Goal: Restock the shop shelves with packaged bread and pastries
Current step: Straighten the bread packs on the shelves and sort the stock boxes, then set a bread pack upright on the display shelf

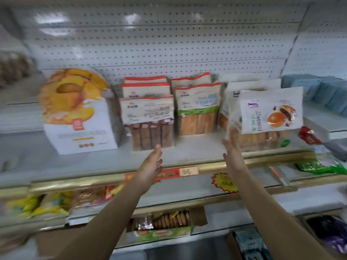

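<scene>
Hovering at shelf (197, 147) | your left grip (153, 163) fingers straight, empty | right grip (232, 156) likewise, just beside pastry bag (266, 113)

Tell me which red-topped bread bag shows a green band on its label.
The front bag of the right stack; the front bag of the left stack shows no green.

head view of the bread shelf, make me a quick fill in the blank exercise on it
1. The left hand is open and holds ____.
2. The box with the yellow cake picture stands at the ____ end of the row in this view.
3. The bread bag with the green band stands to the ____ of the front bread bag.
4. The shelf's front rail is ____ coloured.

Missing words: nothing; left; right; gold.
</scene>
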Action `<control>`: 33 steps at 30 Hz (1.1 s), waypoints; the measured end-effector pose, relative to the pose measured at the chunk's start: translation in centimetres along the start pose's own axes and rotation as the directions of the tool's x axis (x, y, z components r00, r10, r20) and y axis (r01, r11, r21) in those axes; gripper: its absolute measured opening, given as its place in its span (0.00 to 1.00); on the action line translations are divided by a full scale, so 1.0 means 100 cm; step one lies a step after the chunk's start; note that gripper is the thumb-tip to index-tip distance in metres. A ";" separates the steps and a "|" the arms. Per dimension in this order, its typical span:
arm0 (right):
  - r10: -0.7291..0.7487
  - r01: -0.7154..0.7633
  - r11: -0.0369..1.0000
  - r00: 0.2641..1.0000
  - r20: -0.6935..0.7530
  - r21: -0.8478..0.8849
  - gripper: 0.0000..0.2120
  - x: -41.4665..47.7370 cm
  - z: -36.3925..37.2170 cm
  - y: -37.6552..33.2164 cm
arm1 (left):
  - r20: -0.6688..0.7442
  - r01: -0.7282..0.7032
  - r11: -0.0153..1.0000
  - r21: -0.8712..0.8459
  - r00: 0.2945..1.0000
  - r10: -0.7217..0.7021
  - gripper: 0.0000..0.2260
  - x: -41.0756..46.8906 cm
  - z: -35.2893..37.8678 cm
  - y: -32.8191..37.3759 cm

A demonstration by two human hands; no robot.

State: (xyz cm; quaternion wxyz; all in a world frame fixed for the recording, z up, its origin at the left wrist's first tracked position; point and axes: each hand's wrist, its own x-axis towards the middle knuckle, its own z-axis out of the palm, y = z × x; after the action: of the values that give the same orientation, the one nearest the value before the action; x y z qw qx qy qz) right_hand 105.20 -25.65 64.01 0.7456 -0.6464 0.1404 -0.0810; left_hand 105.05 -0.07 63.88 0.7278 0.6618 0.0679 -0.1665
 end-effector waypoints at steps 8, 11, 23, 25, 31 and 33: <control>0.018 -0.019 1.000 0.954 0.298 0.003 0.25 -0.069 0.139 -0.013 | -0.151 -0.142 0.985 -0.094 0.980 0.126 0.39 -0.081 -0.093 0.010; 0.027 -0.007 0.999 0.903 0.428 -0.048 0.22 -0.082 0.174 -0.014 | -0.235 -0.211 0.968 -0.135 0.956 0.176 0.39 -0.107 -0.116 0.010; 0.118 -0.087 0.993 0.634 0.764 -0.081 0.20 -0.115 0.229 0.009 | -0.575 -0.316 0.934 -0.168 0.801 0.168 0.25 -0.179 -0.150 -0.024; 0.141 -0.084 0.990 0.581 0.801 -0.113 0.23 -0.124 0.235 0.015 | -0.608 -0.318 0.930 -0.182 0.780 0.148 0.25 -0.190 -0.150 -0.032; 0.177 -0.078 0.984 0.467 0.867 -0.159 0.20 -0.168 0.273 0.030 | -0.712 -0.344 0.922 -0.178 0.692 0.121 0.25 -0.236 -0.170 -0.051; 0.179 -0.078 0.984 0.426 0.887 -0.161 0.19 -0.186 0.288 0.037 | -0.743 -0.358 0.917 -0.177 0.659 0.114 0.25 -0.255 -0.184 -0.056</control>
State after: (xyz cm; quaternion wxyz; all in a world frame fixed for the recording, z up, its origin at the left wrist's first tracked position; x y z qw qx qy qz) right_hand 96.39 7.62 65.90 0.6786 -0.6127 -0.2239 0.3377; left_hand 81.59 21.58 64.66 0.7516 0.5546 0.2845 0.2159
